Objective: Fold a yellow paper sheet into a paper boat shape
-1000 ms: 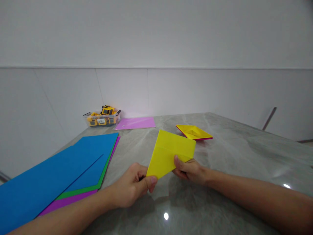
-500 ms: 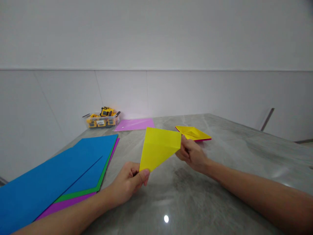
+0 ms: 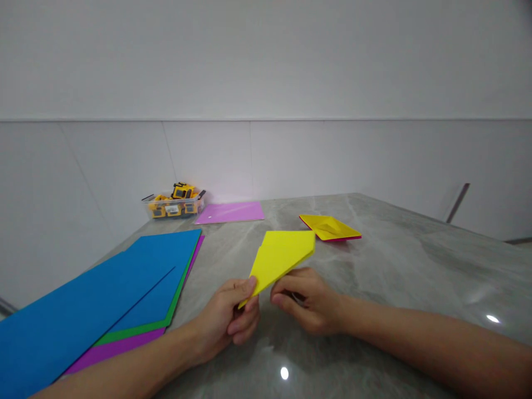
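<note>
My left hand (image 3: 226,321) pinches the lower left corner of a folded yellow paper (image 3: 282,255) between thumb and fingers. The paper is held up above the table, tilted, with its wider end toward the upper right. Just below the paper's lower right edge is my right hand (image 3: 313,302), its fingers curled and thumb drawn in, with nothing visible between them. Whether its knuckles touch the paper I cannot tell. Beyond the right hand, a yellow folded paper boat (image 3: 332,226) with a red underside lies on the table.
On the left lie large blue sheets (image 3: 158,252) over green and purple ones. A pink sheet (image 3: 230,212) lies at the back by the wall, beside a clear plastic box (image 3: 172,209) of yellow and black toy parts. All rest on a grey marbled table (image 3: 399,255).
My right hand has let go of the paper's right corner and come down, nearer to me. The yellow paper has tipped and looks narrower, its upper edge lower than before.
</note>
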Demonstrator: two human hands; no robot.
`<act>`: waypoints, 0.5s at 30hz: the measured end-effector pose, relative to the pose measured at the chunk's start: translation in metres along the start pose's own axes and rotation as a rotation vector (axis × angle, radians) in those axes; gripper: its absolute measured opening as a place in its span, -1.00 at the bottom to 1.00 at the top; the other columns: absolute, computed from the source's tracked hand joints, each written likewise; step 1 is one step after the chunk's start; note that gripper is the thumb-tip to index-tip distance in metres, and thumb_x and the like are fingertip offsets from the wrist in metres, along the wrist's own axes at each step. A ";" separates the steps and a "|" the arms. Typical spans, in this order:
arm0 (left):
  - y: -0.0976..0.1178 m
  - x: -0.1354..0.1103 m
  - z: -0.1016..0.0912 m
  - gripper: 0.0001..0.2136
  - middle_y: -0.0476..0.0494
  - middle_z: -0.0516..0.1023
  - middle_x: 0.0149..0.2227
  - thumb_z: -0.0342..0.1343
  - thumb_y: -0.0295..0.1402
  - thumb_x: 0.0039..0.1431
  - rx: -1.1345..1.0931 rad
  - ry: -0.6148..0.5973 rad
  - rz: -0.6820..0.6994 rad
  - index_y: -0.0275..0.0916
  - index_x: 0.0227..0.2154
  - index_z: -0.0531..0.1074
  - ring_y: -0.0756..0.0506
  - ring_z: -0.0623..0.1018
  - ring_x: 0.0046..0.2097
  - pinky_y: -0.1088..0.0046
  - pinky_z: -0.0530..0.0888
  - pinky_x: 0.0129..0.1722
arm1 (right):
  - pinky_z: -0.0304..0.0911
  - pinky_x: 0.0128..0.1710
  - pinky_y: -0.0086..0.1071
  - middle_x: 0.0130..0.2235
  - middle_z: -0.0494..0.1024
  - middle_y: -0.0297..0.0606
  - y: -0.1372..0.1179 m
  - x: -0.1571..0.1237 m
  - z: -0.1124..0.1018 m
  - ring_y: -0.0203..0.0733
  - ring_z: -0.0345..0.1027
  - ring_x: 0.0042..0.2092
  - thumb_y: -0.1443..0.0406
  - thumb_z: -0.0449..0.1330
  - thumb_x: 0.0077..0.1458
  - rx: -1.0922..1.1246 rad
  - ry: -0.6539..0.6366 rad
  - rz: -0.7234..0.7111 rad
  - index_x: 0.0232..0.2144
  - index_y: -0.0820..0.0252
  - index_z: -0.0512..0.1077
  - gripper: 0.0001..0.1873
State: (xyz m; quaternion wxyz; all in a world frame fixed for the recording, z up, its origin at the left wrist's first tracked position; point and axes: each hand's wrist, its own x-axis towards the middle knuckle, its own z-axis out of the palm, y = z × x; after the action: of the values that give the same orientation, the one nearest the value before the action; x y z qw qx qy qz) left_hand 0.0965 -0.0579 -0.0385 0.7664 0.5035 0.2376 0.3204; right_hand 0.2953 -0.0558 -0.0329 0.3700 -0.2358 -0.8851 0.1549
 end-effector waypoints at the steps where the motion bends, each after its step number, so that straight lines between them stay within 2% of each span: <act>1: -0.001 0.000 -0.001 -0.59 0.16 0.03 -0.84 0.04 -0.08 0.16 -0.005 -0.021 -0.001 -0.24 -0.67 0.21 0.10 0.05 -0.77 0.59 0.03 -0.75 | 0.06 -0.50 -0.45 -0.58 0.31 -0.35 0.000 0.000 -0.001 -0.35 0.14 -0.52 0.20 -0.01 0.22 0.015 0.009 0.012 -0.51 0.25 0.37 -0.66; 4: -0.004 0.000 -0.001 -0.58 0.15 0.09 -0.83 0.06 -0.02 0.13 0.059 -0.062 -0.014 -0.24 -0.64 0.25 0.10 0.08 -0.78 0.59 0.07 -0.75 | 0.08 -0.50 -0.46 -0.57 0.34 -0.32 0.002 -0.001 -0.003 -0.33 0.17 -0.51 0.12 -0.04 0.24 0.114 0.020 0.111 -0.52 0.25 0.35 -0.58; 7: -0.007 0.000 -0.001 -0.53 0.14 0.09 -0.84 0.07 0.06 0.08 0.205 -0.069 -0.036 -0.24 -0.67 0.23 0.09 0.16 -0.79 0.58 0.05 -0.75 | 0.09 -0.55 -0.48 -0.54 0.37 -0.32 0.006 -0.006 -0.002 -0.34 0.16 -0.53 0.08 0.01 0.19 0.136 0.042 0.176 -0.42 0.26 0.38 -0.64; 10: -0.008 0.000 -0.001 -0.48 0.14 0.05 -0.84 0.04 0.10 0.08 0.284 -0.058 -0.023 -0.23 -0.71 0.16 0.09 0.20 -0.78 0.58 0.02 -0.74 | 0.14 -0.57 -0.47 -0.50 0.39 -0.30 0.009 -0.011 0.000 -0.34 0.17 -0.55 0.09 0.06 0.16 0.122 0.064 0.173 -0.33 0.24 0.37 -0.68; 12: -0.008 0.000 -0.002 -0.48 0.14 0.05 -0.83 0.02 0.09 0.09 0.295 -0.083 -0.016 -0.23 -0.72 0.14 0.10 0.20 -0.77 0.58 0.02 -0.74 | 0.25 -0.47 -0.42 -0.42 0.45 -0.24 0.008 -0.011 -0.002 -0.27 0.29 -0.46 0.10 0.06 0.17 0.121 0.046 0.118 -0.26 0.23 0.38 -0.69; 14: -0.007 -0.001 -0.003 -0.48 0.13 0.07 -0.83 0.01 0.09 0.11 0.279 -0.115 -0.016 -0.23 -0.71 0.13 0.10 0.20 -0.76 0.59 0.05 -0.73 | 0.33 -0.23 -0.27 -0.21 0.48 -0.13 0.006 -0.009 -0.007 -0.14 0.38 -0.22 0.11 0.06 0.19 0.087 0.014 -0.023 -0.11 0.20 0.36 -0.67; 15: -0.007 -0.001 -0.003 -0.49 0.12 0.08 -0.82 0.01 0.09 0.11 0.259 -0.126 -0.021 -0.22 -0.70 0.12 0.09 0.20 -0.76 0.59 0.07 -0.73 | 0.29 -0.09 -0.19 -0.10 0.46 -0.10 0.003 -0.007 -0.009 -0.08 0.36 -0.08 0.13 0.05 0.20 0.053 -0.005 -0.112 -0.04 0.17 0.33 -0.65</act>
State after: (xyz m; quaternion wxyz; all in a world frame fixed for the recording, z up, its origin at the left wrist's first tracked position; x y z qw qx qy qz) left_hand 0.0953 -0.0585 -0.0463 0.7117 0.6149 0.2336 0.2465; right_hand 0.3074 -0.0556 -0.0320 0.3819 -0.1755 -0.8935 0.1582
